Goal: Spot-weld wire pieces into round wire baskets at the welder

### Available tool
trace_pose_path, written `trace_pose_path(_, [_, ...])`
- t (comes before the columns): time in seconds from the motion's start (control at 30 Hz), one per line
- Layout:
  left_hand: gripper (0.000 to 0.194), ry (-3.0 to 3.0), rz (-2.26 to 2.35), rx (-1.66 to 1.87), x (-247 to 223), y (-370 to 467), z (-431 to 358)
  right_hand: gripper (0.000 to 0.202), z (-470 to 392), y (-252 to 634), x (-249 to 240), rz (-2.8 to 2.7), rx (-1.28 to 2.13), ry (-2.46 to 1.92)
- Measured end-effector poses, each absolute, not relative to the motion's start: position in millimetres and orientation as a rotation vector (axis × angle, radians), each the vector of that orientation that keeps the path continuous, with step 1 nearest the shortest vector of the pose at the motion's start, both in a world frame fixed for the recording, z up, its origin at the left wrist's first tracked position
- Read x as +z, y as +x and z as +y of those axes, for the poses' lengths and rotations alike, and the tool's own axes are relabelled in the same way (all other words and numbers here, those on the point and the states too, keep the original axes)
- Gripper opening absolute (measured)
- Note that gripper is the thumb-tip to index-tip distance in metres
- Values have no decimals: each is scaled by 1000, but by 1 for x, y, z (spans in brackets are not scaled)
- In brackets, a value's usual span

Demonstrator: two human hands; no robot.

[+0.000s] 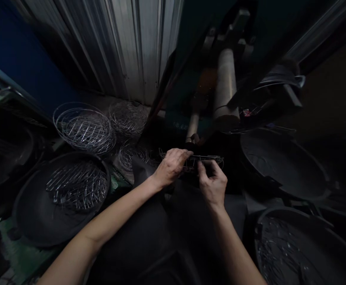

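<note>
A small wire rack (pixel 194 158) made of thin metal rods lies across the dark area in front of the machine (pixel 226 79). My left hand (pixel 174 163) is closed on the rack's left part, fingers bent over it from above. On the right part, my right hand (pixel 212 179) has thumb and forefinger pinched at the wires, palm facing inward. Just beyond the hands, a thin metal rod (pixel 193 126) of the machine comes down close to the rack. Whether the rack touches the machine is hidden in shadow.
A black basin (pixel 30 213) at the left holds wire grids (pixel 79 184). Behind it, round wire pieces (pixel 85 130) are piled on the floor. At the right are another basin (pixel 285 164) and a nearer one (pixel 318 237) with small wire parts. A corrugated metal wall (pixel 137 51) stands behind.
</note>
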State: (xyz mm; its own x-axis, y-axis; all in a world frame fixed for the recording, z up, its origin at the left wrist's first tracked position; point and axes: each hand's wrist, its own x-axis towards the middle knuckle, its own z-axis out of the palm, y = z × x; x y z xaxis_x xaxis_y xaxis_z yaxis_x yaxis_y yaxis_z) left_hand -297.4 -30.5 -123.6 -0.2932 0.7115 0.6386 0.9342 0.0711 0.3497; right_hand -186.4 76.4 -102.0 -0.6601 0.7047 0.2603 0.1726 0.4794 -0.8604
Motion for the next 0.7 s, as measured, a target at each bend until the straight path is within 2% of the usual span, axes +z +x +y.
trace_pose_path(0.47, [46, -1649, -2002, -1059, -129, -324, -11, 24, 88, -213, -101, -2101, 1028, -669])
trace_pose_path(0.7, [38, -1637, -1988, -1000, -127, -330, -12, 24, 88, -216, -101, -2082, 1022, -649])
